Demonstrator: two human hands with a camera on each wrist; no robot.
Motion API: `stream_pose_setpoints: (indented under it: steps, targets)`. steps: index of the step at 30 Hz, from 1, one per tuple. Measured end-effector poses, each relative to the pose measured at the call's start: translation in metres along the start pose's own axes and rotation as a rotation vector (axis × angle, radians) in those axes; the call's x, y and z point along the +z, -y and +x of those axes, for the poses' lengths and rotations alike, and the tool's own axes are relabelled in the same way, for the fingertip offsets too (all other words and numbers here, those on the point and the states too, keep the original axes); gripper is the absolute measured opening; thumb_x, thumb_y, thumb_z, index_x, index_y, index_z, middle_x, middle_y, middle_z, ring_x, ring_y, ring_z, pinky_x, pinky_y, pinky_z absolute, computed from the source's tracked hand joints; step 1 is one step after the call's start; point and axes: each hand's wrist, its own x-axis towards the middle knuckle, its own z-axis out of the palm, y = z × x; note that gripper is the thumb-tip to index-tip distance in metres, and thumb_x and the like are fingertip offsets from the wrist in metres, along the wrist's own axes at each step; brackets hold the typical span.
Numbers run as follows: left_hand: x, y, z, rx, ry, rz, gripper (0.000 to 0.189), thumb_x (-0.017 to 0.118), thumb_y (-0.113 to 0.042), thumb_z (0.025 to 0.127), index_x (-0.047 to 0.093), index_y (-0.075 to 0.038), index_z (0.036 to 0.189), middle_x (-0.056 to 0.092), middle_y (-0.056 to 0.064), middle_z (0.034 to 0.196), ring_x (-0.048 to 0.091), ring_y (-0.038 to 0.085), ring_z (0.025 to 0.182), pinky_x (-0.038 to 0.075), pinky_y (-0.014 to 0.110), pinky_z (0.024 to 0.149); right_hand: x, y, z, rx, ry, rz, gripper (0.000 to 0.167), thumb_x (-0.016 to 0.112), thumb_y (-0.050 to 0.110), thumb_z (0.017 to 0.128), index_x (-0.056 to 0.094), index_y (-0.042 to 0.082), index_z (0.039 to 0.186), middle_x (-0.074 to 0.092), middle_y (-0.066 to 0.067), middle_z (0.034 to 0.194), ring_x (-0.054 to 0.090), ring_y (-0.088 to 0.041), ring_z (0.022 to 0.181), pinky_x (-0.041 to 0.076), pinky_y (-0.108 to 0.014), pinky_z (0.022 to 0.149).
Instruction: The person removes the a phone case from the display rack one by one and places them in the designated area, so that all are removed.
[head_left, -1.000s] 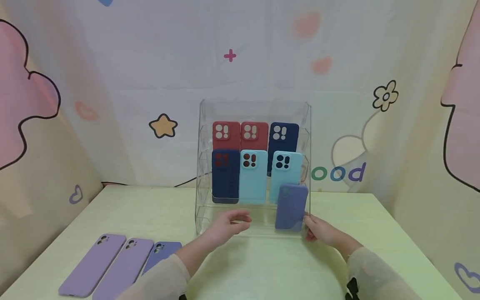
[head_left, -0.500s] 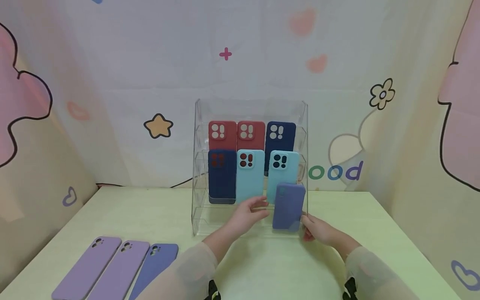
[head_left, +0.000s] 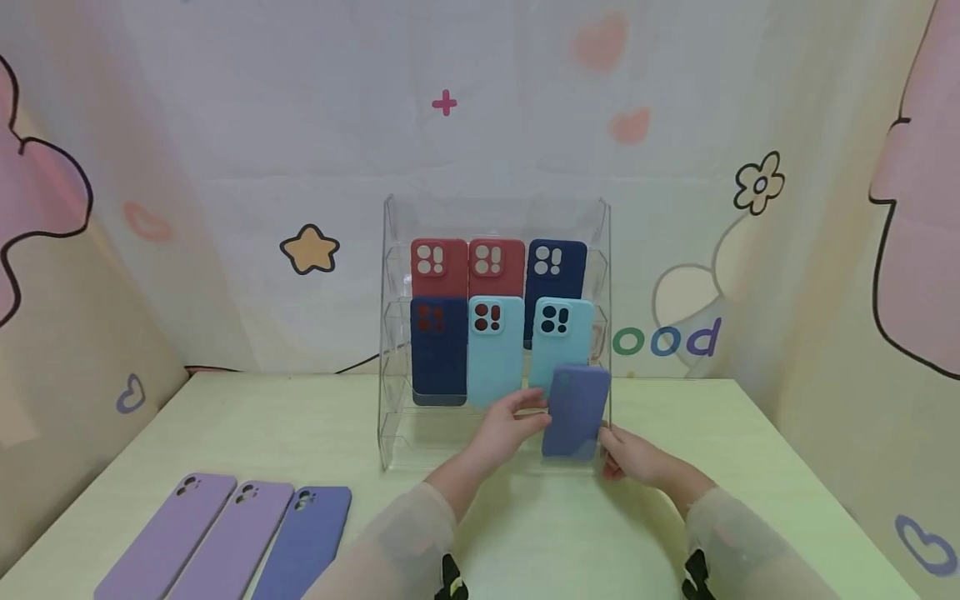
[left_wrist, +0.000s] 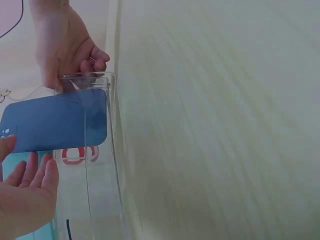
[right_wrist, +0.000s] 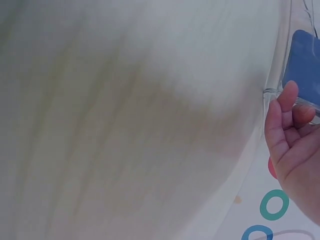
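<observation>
A periwinkle phone case (head_left: pixel 576 412) leans slightly tilted in the bottom tier of a clear acrylic display rack (head_left: pixel 392 333), at its right end. My left hand (head_left: pixel 506 433) reaches to the case's left edge. In the left wrist view its fingers (left_wrist: pixel 49 180) are extended along that edge, and the thumb lies near the camera cutouts. My right hand (head_left: pixel 637 460) holds the rack's lower right side; in the right wrist view its fingers (right_wrist: pixel 290 95) bend around the clear edge. Behind the case stands a light blue case (head_left: pixel 562 346), partly covered.
Higher tiers hold red cases (head_left: pixel 438 279), navy cases (head_left: pixel 438 358) and another light blue case (head_left: pixel 495 358). On the table's left lie two lilac cases (head_left: pixel 168 533) and a periwinkle case (head_left: pixel 303 533), partly under the left sleeve. A patterned cloth (head_left: pixel 337 125) hangs behind.
My left hand has moved right and up across the rack's front to the periwinkle case's left edge. The right hand keeps its hold on the rack. The view has shifted slightly right.
</observation>
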Motion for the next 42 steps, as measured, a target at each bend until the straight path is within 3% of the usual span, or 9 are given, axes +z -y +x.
stream_pose_setpoints:
  steps: [4, 10, 21, 25, 32, 42]
  targets:
    - [0.007, 0.002, 0.007, 0.003, -0.028, 0.049, 0.037, 0.063, -0.008, 0.088, 0.057, -0.001, 0.124, 0.062, 0.013, 0.112, 0.057, 0.029, 0.107, 0.047, 0.039, 0.087, 0.003, 0.005, 0.002, 0.055, -0.041, -0.009, 0.037, 0.025, 0.026, 0.1, 0.039, 0.001, 0.076, 0.043, -0.008, 0.068, 0.054, -0.023, 0.069, 0.049, -0.04, 0.068]
    - [0.013, 0.004, 0.009, -0.002, -0.018, 0.061, 0.024, 0.059, -0.003, 0.09, 0.062, 0.004, 0.113, 0.064, 0.014, 0.104, 0.06, 0.026, 0.1, 0.05, 0.036, 0.082, 0.008, 0.005, 0.001, 0.084, -0.041, -0.024, 0.034, 0.021, 0.02, 0.101, 0.036, 0.002, 0.076, 0.039, -0.006, 0.066, 0.054, -0.021, 0.07, 0.05, -0.039, 0.069]
    - [-0.006, -0.01, -0.004, 0.028, -0.048, -0.01, 0.027, 0.056, -0.005, 0.092, 0.061, 0.003, 0.117, 0.062, 0.013, 0.104, 0.059, 0.026, 0.102, 0.048, 0.037, 0.087, 0.009, 0.01, 0.001, 0.09, -0.049, -0.03, 0.031, 0.021, 0.02, 0.099, 0.034, 0.003, 0.077, 0.041, -0.009, 0.07, 0.054, -0.022, 0.072, 0.05, -0.04, 0.072]
    - [-0.015, -0.017, -0.012, 0.041, -0.039, -0.045, 0.027, 0.056, -0.004, 0.092, 0.06, 0.004, 0.117, 0.062, 0.014, 0.102, 0.06, 0.024, 0.1, 0.048, 0.036, 0.086, 0.007, 0.009, 0.001, 0.092, -0.051, -0.04, 0.031, 0.021, 0.02, 0.098, 0.035, 0.002, 0.077, 0.044, -0.01, 0.072, 0.053, -0.022, 0.072, 0.049, -0.04, 0.071]
    - [-0.029, -0.026, -0.033, -0.013, 0.022, -0.089, 0.027, 0.055, -0.004, 0.093, 0.059, 0.004, 0.119, 0.062, 0.013, 0.106, 0.061, 0.024, 0.099, 0.048, 0.039, 0.086, 0.006, 0.006, 0.001, 0.091, -0.052, -0.036, 0.031, 0.022, 0.019, 0.099, 0.038, 0.0, 0.082, 0.046, -0.01, 0.072, 0.052, -0.022, 0.071, 0.049, -0.038, 0.071]
    - [-0.051, -0.017, -0.062, -0.095, 0.072, -0.124, 0.032, 0.053, -0.006, 0.094, 0.054, 0.007, 0.123, 0.062, 0.01, 0.101, 0.062, 0.021, 0.095, 0.048, 0.041, 0.086, 0.006, 0.007, 0.001, 0.087, -0.034, -0.032, 0.03, 0.022, 0.019, 0.099, 0.037, 0.001, 0.08, 0.047, -0.011, 0.073, 0.051, -0.023, 0.071, 0.049, -0.038, 0.07]
